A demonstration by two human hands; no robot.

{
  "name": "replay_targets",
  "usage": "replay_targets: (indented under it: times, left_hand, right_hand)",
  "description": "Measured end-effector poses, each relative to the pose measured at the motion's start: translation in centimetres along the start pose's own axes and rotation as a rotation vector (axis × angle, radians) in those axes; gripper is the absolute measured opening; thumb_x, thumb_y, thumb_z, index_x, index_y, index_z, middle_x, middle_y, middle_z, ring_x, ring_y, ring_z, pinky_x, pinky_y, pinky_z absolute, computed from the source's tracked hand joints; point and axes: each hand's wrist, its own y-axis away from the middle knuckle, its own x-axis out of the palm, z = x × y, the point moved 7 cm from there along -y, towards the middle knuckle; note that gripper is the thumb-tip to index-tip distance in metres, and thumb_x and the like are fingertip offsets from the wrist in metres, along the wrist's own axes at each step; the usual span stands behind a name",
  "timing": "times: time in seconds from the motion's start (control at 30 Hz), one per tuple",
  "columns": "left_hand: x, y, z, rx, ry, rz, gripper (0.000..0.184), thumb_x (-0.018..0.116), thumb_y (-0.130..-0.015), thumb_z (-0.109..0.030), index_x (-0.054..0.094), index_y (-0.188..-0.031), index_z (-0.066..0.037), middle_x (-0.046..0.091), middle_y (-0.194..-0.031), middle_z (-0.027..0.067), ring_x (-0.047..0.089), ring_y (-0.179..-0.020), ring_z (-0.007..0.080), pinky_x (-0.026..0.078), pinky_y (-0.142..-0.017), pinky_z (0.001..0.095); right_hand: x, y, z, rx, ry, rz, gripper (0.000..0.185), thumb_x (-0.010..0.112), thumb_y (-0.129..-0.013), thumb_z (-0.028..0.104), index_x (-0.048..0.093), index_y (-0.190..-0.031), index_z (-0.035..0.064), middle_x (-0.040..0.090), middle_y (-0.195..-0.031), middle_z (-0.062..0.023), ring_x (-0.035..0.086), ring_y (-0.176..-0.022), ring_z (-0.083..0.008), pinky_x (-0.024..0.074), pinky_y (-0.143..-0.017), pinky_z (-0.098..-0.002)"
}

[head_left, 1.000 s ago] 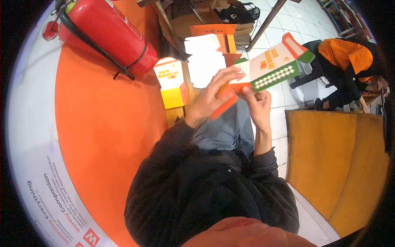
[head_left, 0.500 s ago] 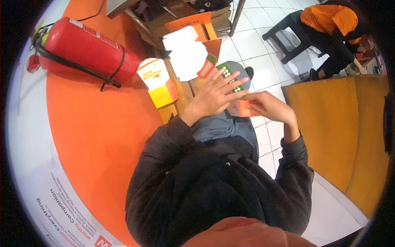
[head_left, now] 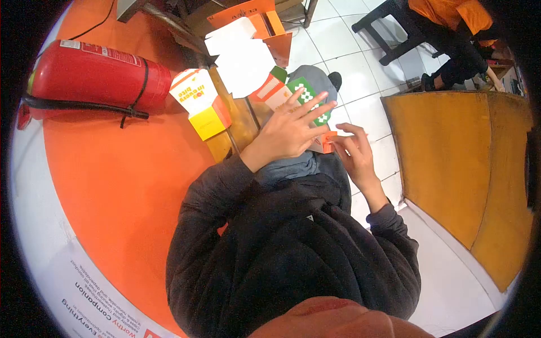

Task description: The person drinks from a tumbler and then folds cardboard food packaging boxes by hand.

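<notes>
A printed paperboard carton (head_left: 305, 90), green with white diamonds and an orange end flap, lies over my lap, partly covered by my hands. My left hand (head_left: 288, 130) rests palm down across it with the fingers spread. At the carton's near right end, my right hand (head_left: 356, 155) has its thumb and a fingertip pinched at the small orange flap, and its other fingers are lifted and bent. Beyond my left hand, a white unfolded carton (head_left: 242, 59) lies blank side up. Left of it sits a yellow and white printed carton (head_left: 200, 104).
A red fire extinguisher (head_left: 96, 79) lies on the orange tabletop (head_left: 107, 208) at left. An orange box (head_left: 265, 22) stands at the back. A wooden panel (head_left: 451, 163) is at right. Near a dark stool (head_left: 389, 34), another person in orange (head_left: 451, 14) sits.
The orange flap, held out to the right before, now stands folded up at the carton's end. My right hand has turned, with its fingers pointing up. The view has shifted slightly.
</notes>
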Motion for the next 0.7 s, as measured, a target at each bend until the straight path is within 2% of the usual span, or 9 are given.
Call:
replay_targets:
  times: [0.13,0.23,0.33,0.43,0.53,0.63,0.7]
  left_hand:
    - [0.2,0.3,-0.1,0.014,-0.004,-0.059,0.024,0.065,-0.079,-0.022,0.064,-0.103,-0.017,0.04,-0.147,0.0053,0.028,-0.142,0.0234,0.021,-0.115,0.0528]
    - [0.1,0.5,-0.2,0.004,0.016,-0.024,0.026,0.065,-0.08,-0.022,0.065,-0.106,-0.018,0.042,-0.146,0.005,0.029,-0.141,0.0234,0.022,-0.114,0.0531]
    - [0.0,0.7,-1.0,0.055,-0.023,-0.057,0.036,0.066,-0.078,-0.026,0.065,-0.114,-0.02,0.037,-0.15,0.0053,0.03,-0.141,0.0249,0.021,-0.116,0.0495]
    - [0.1,2.5,-1.1,0.163,-0.066,-0.219,0.053,0.065,-0.081,-0.018,0.052,-0.132,-0.019,0.039,-0.147,0.0126,0.028,-0.141,0.0274,0.024,-0.114,0.0468]
    - [-0.4,5.3,3.1,-0.341,0.288,-0.609,0.068,0.064,-0.085,-0.014,0.032,-0.146,-0.011,0.034,-0.148,0.0208,0.03,-0.14,0.0317,0.025,-0.114,0.0436]
    - [5.3,7.8,6.1,-0.697,0.664,-0.519,0.071,0.062,-0.09,-0.014,0.022,-0.147,0.001,0.029,-0.149,0.0237,0.034,-0.137,0.0318,0.027,-0.112,0.0416]
    - [8.1,7.5,6.1,-0.761,1.225,-0.475,0.063,0.061,-0.092,-0.014,0.028,-0.143,0.004,0.034,-0.147,0.0198,0.038,-0.134,0.0265,0.029,-0.111,0.0388]
  right_hand:
    - [0.9,-0.9,-0.9,0.044,-0.022,0.086,0.013,0.069,-0.08,0.0,0.061,-0.091,0.0,0.064,-0.098,-0.0131,0.062,-0.083,-0.0272,0.0532,-0.067,-0.0329]
    - [1.5,-1.1,-2.2,0.249,-0.191,0.278,0.016,0.07,-0.08,0.0,0.06,-0.091,0.0018,0.066,-0.088,-0.0095,0.062,-0.071,-0.0183,0.0503,-0.063,-0.0273]
    - [2.8,-0.6,-5.5,0.541,-0.565,0.407,0.02,0.073,-0.078,0.0,0.058,-0.091,0.0034,0.065,-0.078,-0.005,0.059,-0.065,-0.009,0.0462,-0.059,-0.0234]
    - [2.2,-1.4,-5.9,0.59,-0.701,0.555,0.025,0.075,-0.077,-0.001,0.057,-0.094,0.004,0.064,-0.078,-0.0032,0.057,-0.068,-0.0028,0.0437,-0.057,-0.0215]
    - [1.3,-1.9,-5.1,0.593,-0.778,0.563,0.031,0.07,-0.081,-0.002,0.051,-0.104,0.0034,0.065,-0.078,-0.0004,0.058,-0.072,-0.0047,0.0457,-0.067,-0.021]
    - [0.2,-2.1,-5.2,0.577,-0.872,0.477,0.029,0.066,-0.085,-0.001,0.049,-0.108,0.0033,0.065,-0.084,-0.0008,0.059,-0.08,-0.006,0.046,-0.076,-0.0212]
    - [-0.6,-2.6,-5.2,0.523,-0.939,0.356,0.028,0.064,-0.088,0.001,0.048,-0.111,0.0034,0.064,-0.089,-0.003,0.059,-0.084,-0.0071,0.0457,-0.079,-0.0224]
